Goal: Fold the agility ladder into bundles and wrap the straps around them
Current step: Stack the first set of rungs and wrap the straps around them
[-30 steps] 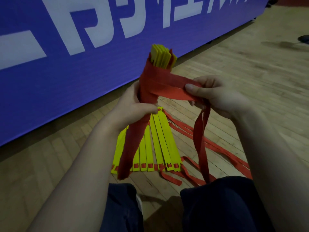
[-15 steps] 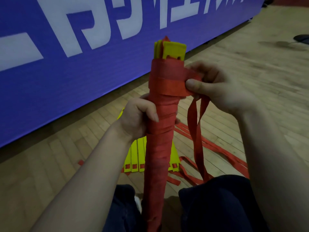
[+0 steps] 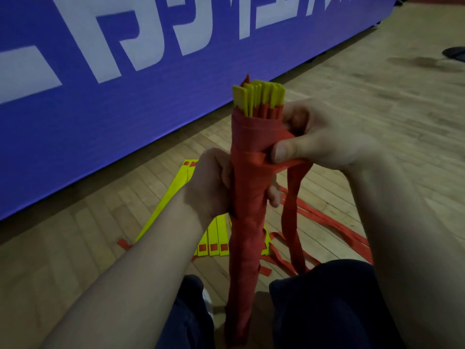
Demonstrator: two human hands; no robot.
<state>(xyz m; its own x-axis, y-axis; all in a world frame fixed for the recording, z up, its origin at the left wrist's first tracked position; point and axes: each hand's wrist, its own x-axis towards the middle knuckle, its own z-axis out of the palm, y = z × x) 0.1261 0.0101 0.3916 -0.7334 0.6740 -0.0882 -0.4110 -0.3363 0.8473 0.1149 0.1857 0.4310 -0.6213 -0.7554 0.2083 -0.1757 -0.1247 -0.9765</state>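
A bundle of yellow ladder rungs (image 3: 259, 98) stands upright between my knees, wound almost top to bottom in red strap (image 3: 247, 217). My left hand (image 3: 214, 183) grips the bundle at mid height from the left, fingers curled round behind it. My right hand (image 3: 317, 137) pinches the loose red strap end (image 3: 292, 210) against the bundle near its top, thumb pressing on the wrap. The free tail hangs down from that hand to the floor.
More yellow rungs (image 3: 214, 235) and loose red straps (image 3: 334, 222) lie on the wooden floor (image 3: 377, 102) beyond my knees. A blue banner (image 3: 125, 96) with white letters runs along the left and back. A dark object (image 3: 455, 51) sits at far right.
The bundle has swung from tilted to upright between my knees. My left hand slid down to its middle, and my right hand drew the strap in close against the top wraps.
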